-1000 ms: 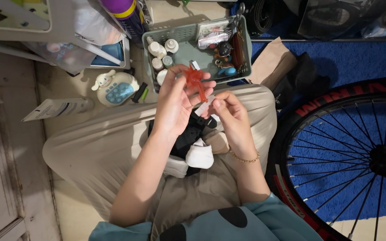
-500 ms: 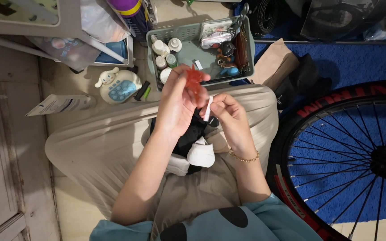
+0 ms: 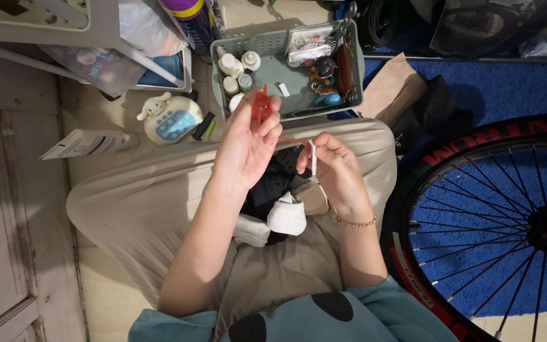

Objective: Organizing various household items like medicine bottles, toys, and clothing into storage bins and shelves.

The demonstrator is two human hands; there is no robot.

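My left hand (image 3: pixel 248 142) is raised over my lap with its fingers closed on a small red piece (image 3: pixel 261 104). A thin red thread (image 3: pixel 292 139) runs from it to my right hand (image 3: pixel 333 168), which pinches a short white stick (image 3: pixel 313 156). Below both hands a black and white bundle (image 3: pixel 280 202) lies on my beige trousers (image 3: pixel 147 202).
A grey-green basket (image 3: pixel 349 76) with small bottles and odds and ends stands beyond my knees. A white toy with blue buttons (image 3: pixel 169 117) and a folded leaflet (image 3: pixel 90 144) lie at the left. A bicycle wheel (image 3: pixel 495 221) on blue carpet fills the right. Brown paper bag (image 3: pixel 397 88).
My left hand has drifted slightly left and up with the red piece. My right hand has pulled away, so the red thread is now stretched between them.
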